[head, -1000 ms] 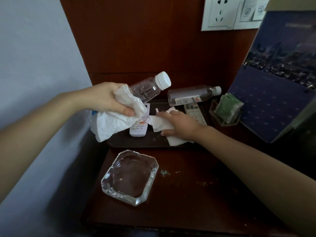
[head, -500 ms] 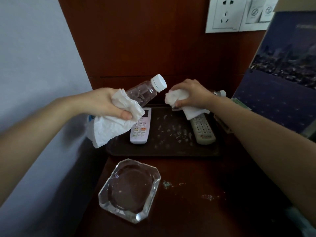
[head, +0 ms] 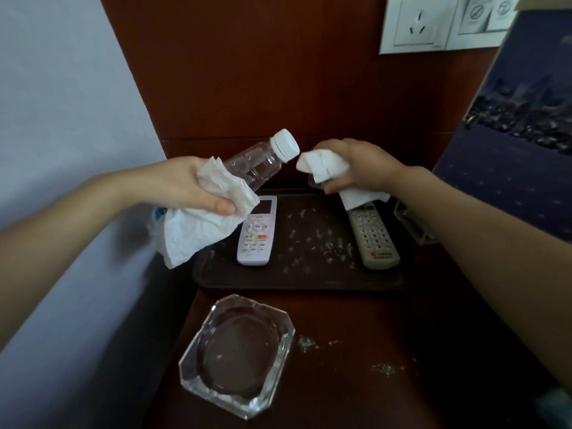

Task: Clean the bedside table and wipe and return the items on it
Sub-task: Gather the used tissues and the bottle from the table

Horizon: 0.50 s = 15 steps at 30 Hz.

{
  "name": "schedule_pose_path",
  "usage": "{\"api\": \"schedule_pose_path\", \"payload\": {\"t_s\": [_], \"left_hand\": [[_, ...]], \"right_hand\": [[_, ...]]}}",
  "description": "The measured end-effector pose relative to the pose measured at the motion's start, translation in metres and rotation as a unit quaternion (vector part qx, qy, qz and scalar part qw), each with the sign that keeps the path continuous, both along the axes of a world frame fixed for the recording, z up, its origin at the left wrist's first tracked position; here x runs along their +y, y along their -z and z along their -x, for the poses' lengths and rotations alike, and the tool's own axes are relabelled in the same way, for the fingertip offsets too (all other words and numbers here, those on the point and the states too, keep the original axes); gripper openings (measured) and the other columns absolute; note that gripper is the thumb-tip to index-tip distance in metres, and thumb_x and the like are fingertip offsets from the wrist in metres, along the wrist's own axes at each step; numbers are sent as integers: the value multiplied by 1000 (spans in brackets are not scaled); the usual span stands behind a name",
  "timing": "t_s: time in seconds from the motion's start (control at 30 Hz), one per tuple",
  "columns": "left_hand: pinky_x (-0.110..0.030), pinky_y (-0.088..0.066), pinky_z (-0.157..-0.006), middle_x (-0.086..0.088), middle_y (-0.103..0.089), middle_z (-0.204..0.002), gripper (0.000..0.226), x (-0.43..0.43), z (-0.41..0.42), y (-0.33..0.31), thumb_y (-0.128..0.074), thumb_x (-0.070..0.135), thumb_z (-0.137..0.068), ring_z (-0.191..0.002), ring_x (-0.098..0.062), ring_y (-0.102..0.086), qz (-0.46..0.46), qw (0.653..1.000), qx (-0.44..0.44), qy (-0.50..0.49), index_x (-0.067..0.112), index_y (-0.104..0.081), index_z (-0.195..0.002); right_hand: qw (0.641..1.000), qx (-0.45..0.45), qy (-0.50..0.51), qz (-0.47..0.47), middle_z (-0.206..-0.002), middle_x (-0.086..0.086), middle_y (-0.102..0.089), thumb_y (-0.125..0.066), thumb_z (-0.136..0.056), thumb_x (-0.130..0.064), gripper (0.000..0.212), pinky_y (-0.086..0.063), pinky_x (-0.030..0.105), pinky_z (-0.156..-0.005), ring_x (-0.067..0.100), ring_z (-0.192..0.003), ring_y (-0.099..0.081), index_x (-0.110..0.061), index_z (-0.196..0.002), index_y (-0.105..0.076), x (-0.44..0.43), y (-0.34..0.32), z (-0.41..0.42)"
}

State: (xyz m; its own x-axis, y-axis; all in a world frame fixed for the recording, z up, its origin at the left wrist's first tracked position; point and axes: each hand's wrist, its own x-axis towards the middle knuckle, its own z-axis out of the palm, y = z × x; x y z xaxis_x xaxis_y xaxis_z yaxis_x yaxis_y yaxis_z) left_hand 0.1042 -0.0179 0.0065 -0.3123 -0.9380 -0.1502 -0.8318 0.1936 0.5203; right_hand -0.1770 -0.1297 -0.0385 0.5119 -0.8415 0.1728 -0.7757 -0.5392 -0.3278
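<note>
White crumbs still speckle the dark brown rectangular tray, and greenish specks dot the dark reddish wooden surface near the clear square glass ashtray, so we judge the cleaning far from finished: tray and surface both need a proper wipe, and the ashtray shows no sign of one.

Our left hand has its fingers closed around a clear plastic bottle with a white cap, tilted cap up and to the right, gripped through a crumpled white tissue that hangs below the fist. Our right hand is curled tight on a second wad of white tissue, held above the tray's back edge just beside the bottle cap; something clear peeks beneath it, but we cannot tell whether it is gripped.

On the tray lie a white remote with orange buttons and a grey-beige remote, apart.

Compared with a second ago, our right hand has lifted off the tray, exposing the crumbs beneath, and the second bottle no longer lies openly at the back.
</note>
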Motion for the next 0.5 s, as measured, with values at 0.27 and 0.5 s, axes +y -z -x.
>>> {"api": "schedule_pose_path", "payload": {"t_s": [0.27,0.5], "left_hand": [[-12,-47,-59,22,-70,-74,65,56,4,-32,-63,88,-17,-70,4,-66,22,1000,5,9,49,-68,-70],[-43,-53,-88,7,-73,-91,68,133,9,-48,-69,83,-34,-90,-14,-69,3,999,-28,15,38,-70,-85]], "right_hand": [[989,-116,-73,64,-120,1,-49,-81,-66,-27,77,-34,30,-89,15,-108,-43,-32,-132,-41,80,-72,-7],[982,-157,-97,38,-109,-6,-49,-74,-74,-36,75,-34,14,-67,10,-99,-46,-23,-136,-34,146,-90,-3]]}}
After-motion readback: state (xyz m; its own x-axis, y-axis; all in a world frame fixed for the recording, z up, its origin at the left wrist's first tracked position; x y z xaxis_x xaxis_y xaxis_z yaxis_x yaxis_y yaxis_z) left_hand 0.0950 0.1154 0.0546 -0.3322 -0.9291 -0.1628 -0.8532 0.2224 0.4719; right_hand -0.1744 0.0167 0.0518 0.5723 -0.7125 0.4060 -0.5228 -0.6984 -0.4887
